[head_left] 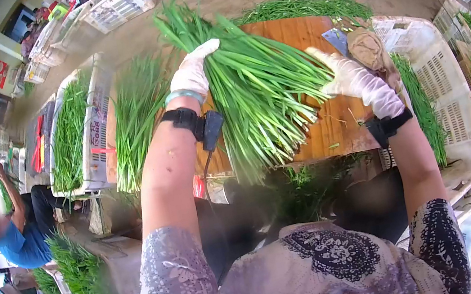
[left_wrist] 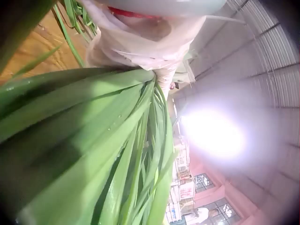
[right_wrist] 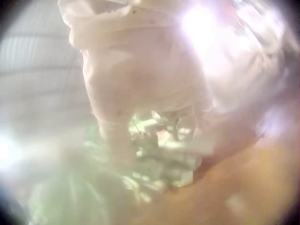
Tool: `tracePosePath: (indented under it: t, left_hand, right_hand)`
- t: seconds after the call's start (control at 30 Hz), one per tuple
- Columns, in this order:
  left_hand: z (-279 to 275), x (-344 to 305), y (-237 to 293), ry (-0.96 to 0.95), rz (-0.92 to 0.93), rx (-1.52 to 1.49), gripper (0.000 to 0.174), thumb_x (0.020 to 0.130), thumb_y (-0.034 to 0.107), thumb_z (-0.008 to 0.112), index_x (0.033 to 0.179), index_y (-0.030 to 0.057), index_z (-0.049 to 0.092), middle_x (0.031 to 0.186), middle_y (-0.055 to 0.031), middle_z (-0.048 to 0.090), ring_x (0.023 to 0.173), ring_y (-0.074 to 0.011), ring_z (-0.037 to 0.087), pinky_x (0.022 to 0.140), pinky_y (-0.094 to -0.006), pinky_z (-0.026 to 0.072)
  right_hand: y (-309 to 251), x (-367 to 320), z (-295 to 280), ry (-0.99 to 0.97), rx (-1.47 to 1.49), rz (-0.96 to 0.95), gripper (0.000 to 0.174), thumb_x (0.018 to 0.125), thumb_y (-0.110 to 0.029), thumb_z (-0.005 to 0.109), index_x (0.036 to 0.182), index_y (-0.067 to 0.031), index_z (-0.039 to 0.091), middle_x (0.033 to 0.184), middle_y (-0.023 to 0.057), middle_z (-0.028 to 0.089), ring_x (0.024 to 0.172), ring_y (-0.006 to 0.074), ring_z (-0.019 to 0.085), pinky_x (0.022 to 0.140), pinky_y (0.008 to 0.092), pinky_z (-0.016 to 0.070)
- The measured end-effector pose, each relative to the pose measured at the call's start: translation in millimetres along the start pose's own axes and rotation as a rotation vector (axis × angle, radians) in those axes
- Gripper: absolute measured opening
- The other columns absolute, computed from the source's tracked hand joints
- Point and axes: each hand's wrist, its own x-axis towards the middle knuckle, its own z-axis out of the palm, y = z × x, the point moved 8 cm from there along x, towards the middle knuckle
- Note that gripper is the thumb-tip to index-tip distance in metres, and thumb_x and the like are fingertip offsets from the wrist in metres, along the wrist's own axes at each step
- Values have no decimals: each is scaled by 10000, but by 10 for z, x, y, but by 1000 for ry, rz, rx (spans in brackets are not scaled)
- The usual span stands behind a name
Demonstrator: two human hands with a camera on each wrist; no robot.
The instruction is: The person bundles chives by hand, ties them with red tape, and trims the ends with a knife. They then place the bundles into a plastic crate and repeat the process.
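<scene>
A large fanned bunch of garlic chives (head_left: 260, 73) lies across a wooden board, its pale stem ends toward the person and to the right. My gloved left hand (head_left: 195, 72) grips the bunch near its leafy part. In the left wrist view, long flat leaves (left_wrist: 108, 140) spill out below the glove. My gloved right hand (head_left: 356, 80) is at the right side of the bunch, with fingers extended against the stem ends. The right wrist view is blurred; pale stem ends (right_wrist: 159, 150) show beneath the glove (right_wrist: 140, 70).
Loose chives (head_left: 139, 120) lie on the left of the wooden board (head_left: 341, 122), and more lie behind it (head_left: 305, 7). A blade (head_left: 335, 40) and a brown cloth (head_left: 366, 45) are at its right. White crates (head_left: 445, 103) flank the board. Another person (head_left: 14, 230) sits at left.
</scene>
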Motion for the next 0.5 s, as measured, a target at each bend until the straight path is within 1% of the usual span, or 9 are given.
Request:
tracePosePath:
  t: [0.03, 0.07, 0.1, 0.13, 0.17, 0.23, 0.33, 0.43, 0.5]
  left_hand:
    - [-6, 23, -17, 14, -4, -9, 365, 946, 93, 389, 1265, -5, 537, 1294, -93, 552, 1158, -202, 533, 1012, -340, 406]
    - [-56, 44, -48, 35, -6, -24, 355, 900, 149, 523, 1223, 15, 585, 1243, -80, 591, 1136, -198, 544, 997, -318, 401]
    - [-112, 50, -65, 62, -6, -42, 369, 854, 204, 658, 1180, 34, 634, 1192, -66, 631, 1113, -195, 556, 981, -296, 395]
    - [-137, 60, -46, 90, -1, 94, 376, 849, 211, 665, 1186, 47, 635, 1197, -69, 631, 1123, -192, 550, 995, -298, 379]
    - [-97, 24, -37, 85, -9, 71, 379, 848, 216, 667, 1187, 50, 636, 1201, -69, 629, 1133, -191, 543, 1005, -300, 366]
    - [76, -66, 29, 58, -24, 31, 386, 845, 226, 671, 1189, 56, 638, 1211, -70, 626, 1153, -189, 530, 1026, -304, 339]
    - [154, -135, 114, 26, -13, -7, 374, 868, 217, 638, 1194, 34, 625, 1231, -81, 611, 1157, -202, 534, 1029, -325, 365]
    - [88, -144, 130, 68, -52, -16, 362, 912, 210, 577, 1212, 9, 601, 1262, -94, 591, 1187, -208, 520, 1049, -344, 370]
    - [105, -114, 61, 81, -84, -38, 358, 941, 205, 537, 1224, -8, 585, 1282, -102, 577, 1207, -213, 511, 1063, -356, 373]
  right_hand:
    - [3, -25, -128, 186, -245, -38, 833, 721, -188, 772, 1440, -122, 354, 1422, 182, 424, 1238, 321, 486, 1037, 375, 398]
    - [-261, -221, -333, 286, -120, -166, 827, 710, -166, 758, 1436, -135, 364, 1398, 183, 447, 1225, 336, 490, 1033, 386, 402]
    - [-452, -347, -352, 331, 24, -354, 772, 733, -165, 731, 1424, -150, 385, 1392, 149, 462, 1225, 308, 496, 1030, 388, 407]
    - [-674, -449, -166, 195, 20, -404, 713, 773, -146, 677, 1424, -160, 386, 1392, 133, 466, 1183, 294, 530, 999, 376, 436]
    - [-923, -545, 30, 62, 16, -447, 656, 814, -127, 624, 1424, -169, 387, 1392, 116, 471, 1140, 280, 564, 969, 363, 464]
    - [-1293, -644, 320, 122, -115, -681, 607, 873, -97, 520, 1447, -177, 340, 1359, 116, 505, 1095, 250, 598, 925, 365, 494]
    - [-1234, -444, 513, 309, -269, -635, 602, 903, -88, 447, 1473, -181, 276, 1344, 137, 514, 1130, 241, 582, 908, 359, 503]
    - [-1026, -519, 661, 168, -273, -508, 647, 896, -103, 467, 1490, -176, 221, 1354, 153, 500, 1067, 254, 618, 868, 354, 521]
    - [-932, -529, 706, 39, -349, -414, 591, 887, -103, 470, 1451, -164, 301, 1257, 136, 544, 943, 253, 639, 791, 355, 529]
